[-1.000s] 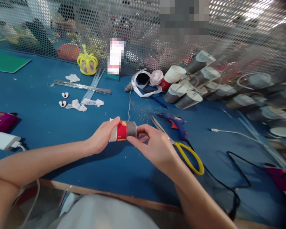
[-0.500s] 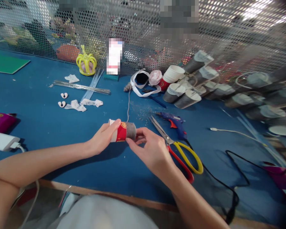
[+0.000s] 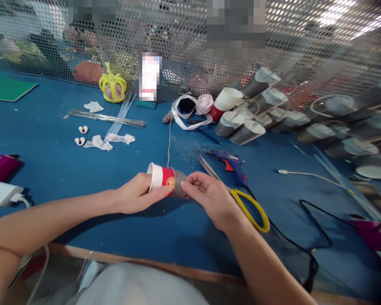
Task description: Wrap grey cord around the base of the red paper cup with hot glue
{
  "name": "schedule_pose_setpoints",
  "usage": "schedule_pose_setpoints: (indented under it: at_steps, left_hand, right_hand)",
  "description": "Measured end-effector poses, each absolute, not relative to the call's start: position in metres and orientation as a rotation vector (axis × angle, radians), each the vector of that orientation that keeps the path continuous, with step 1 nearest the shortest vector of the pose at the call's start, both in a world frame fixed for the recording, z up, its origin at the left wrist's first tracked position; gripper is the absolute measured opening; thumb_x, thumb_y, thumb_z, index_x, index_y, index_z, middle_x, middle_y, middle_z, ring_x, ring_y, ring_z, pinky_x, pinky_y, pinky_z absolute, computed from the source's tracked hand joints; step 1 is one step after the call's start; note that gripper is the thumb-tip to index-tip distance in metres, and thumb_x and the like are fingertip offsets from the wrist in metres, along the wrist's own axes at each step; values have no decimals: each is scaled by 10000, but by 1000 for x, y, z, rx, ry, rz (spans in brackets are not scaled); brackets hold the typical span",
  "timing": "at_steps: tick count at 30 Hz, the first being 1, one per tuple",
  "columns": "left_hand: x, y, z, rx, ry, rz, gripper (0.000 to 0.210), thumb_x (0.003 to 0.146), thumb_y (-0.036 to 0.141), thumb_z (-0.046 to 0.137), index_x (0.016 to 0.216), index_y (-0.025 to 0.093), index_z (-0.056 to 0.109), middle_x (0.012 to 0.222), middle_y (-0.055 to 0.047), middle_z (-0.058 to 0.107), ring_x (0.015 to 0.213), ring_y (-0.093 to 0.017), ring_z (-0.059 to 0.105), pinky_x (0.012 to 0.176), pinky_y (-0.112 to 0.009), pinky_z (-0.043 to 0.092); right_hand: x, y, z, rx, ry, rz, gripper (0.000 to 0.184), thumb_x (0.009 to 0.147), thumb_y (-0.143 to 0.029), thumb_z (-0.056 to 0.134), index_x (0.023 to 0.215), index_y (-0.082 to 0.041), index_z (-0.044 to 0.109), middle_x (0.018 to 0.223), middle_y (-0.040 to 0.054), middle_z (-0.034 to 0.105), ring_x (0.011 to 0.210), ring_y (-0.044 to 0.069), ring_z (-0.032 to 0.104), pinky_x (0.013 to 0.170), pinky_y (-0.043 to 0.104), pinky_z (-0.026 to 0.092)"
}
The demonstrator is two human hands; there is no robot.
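Note:
A paper cup point(image 3: 157, 176), white with a red printed band, lies on its side above the table. Grey cord point(image 3: 179, 183) is wound closely around its base end. My left hand point(image 3: 136, 194) grips the cup at its mouth, fingers inside and thumb along the outside wall. At the wound end, my right hand point(image 3: 211, 197) is closed with thumb and fingertips against the cord and cup base. A strand of the cord point(image 3: 169, 146) runs back from the cup to a small grey bundle point(image 3: 168, 117). Scissors point(image 3: 250, 209) with a yellow handle lie partly hidden behind my right hand.
A blue glue gun point(image 3: 233, 165) with a black cable lies right of the cup. Stacked white cups point(image 3: 228, 99) and several grey-wrapped cups point(image 3: 249, 132) stand at back right. Metal wires point(image 3: 106, 118) and lace scraps point(image 3: 101, 142) lie left. A perforated metal screen point(image 3: 178, 38) closes the back.
The cup has turned, so its open mouth shows and the printed mark faces lower. My left fingers have moved into the mouth. My right hand now covers the scissors' red handle.

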State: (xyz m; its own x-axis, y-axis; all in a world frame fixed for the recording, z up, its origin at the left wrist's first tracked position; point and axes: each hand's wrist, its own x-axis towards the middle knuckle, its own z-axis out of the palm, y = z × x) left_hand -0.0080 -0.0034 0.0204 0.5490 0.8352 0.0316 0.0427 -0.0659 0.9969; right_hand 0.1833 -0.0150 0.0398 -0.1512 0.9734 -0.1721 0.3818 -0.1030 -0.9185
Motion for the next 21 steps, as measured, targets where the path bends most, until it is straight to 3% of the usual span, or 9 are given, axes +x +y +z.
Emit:
schedule_pose_setpoints:
  at_steps: [5,10,14,21]
  left_hand:
    - [-3,8,22,853,838,709,409,677,509,666,780,113,663,708,-44,665,661,-144,574,651,-249,446]
    - [-1,6,24,920,848,739,352,659,441,705,770,110,662,697,-27,665,687,-140,571,686,-239,433]
    - [-1,2,24,1036,861,702,358,704,466,650,779,116,645,711,-13,648,686,-136,550,674,-234,418]
    - [-2,3,17,1222,920,634,414,729,527,583,675,117,577,612,11,538,589,-111,465,595,-231,358]
  right_hand:
    - [181,-22,38,-1477,-1752,1078,193,752,-314,588,639,-210,471,594,-40,505,559,103,484,551,241,424]
    - [188,-16,40,-1513,-1728,966,177,776,-375,575,771,-201,545,721,15,623,644,146,589,603,272,485]
    - [189,-8,47,-1422,-1931,737,271,876,-375,437,940,-175,608,987,99,666,923,205,614,808,346,487]
    - [167,-4,53,-1251,-2048,1016,577,911,-561,226,1116,-187,616,1251,109,563,1179,200,498,1030,393,360]
